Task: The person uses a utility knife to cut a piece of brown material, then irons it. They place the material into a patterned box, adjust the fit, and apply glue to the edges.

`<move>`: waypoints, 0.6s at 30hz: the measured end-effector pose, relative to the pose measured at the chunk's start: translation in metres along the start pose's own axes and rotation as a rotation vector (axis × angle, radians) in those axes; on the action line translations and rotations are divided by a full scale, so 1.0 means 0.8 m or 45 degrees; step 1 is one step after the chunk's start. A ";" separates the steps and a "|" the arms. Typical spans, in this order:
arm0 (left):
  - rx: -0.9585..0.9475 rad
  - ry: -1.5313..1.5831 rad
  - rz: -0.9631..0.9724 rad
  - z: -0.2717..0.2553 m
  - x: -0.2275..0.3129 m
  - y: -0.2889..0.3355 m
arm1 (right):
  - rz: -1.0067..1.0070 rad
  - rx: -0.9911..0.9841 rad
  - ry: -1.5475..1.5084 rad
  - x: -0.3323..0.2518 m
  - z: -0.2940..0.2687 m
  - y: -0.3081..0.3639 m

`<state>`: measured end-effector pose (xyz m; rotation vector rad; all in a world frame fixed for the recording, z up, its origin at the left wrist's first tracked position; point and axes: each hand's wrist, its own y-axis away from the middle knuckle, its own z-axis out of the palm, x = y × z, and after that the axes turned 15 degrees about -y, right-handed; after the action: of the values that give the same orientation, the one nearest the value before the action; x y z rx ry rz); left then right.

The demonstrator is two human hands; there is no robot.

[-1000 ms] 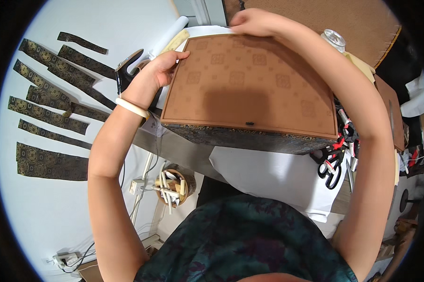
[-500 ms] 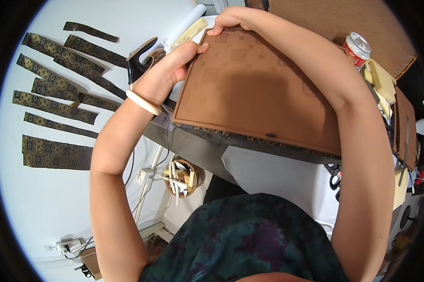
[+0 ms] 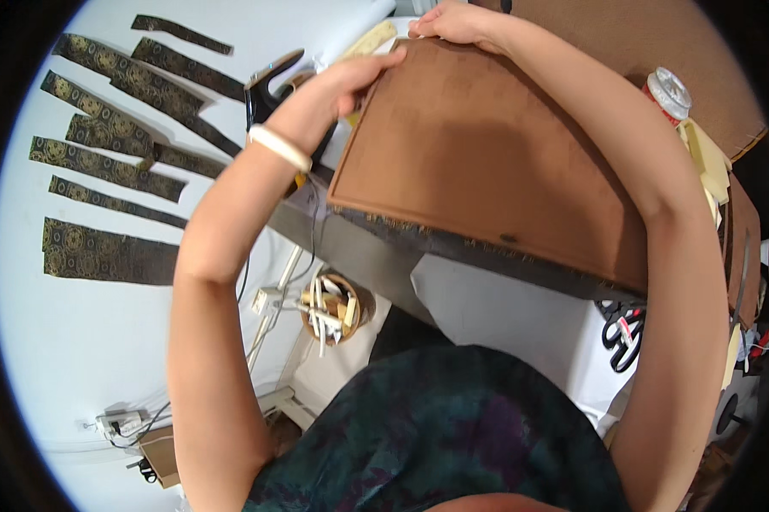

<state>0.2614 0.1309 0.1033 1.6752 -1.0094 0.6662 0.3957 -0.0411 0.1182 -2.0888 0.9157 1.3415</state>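
A large flat brown panel (image 3: 478, 171) with a faint pattern and a narrow rim along its edge lies tilted in front of me. At its upper left edge, my left hand (image 3: 359, 78) is closed, thumb on top and fingers mostly hidden behind the edge. At the far corner my right hand (image 3: 454, 21) pinches the panel's edge, its arm reaching round the right side. Under the panel's near edge shows a dark strip with gold pattern (image 3: 401, 225). A cream bangle (image 3: 280, 148) circles my left wrist.
Black and gold patterned strips (image 3: 120, 166) hang on the white wall at left, near an iron (image 3: 265, 92). A basket of tools (image 3: 333, 309) stands below the bench. At right are a drink can (image 3: 667, 94), cream blocks (image 3: 707, 162) and black-handled scissors (image 3: 623, 337).
The whole view has shifted slightly, so the panel and wall strips sit higher and farther right. Both hands keep hold of the panel's edge near its far corner. More of the scissors shows.
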 end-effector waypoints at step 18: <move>0.364 -0.800 0.595 -0.045 0.080 -0.002 | -0.242 0.155 0.401 0.017 -0.037 0.089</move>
<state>0.2962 0.1463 0.1662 1.9690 -1.8633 0.6082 0.3633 -0.1126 0.1143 -2.2637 0.8711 0.8553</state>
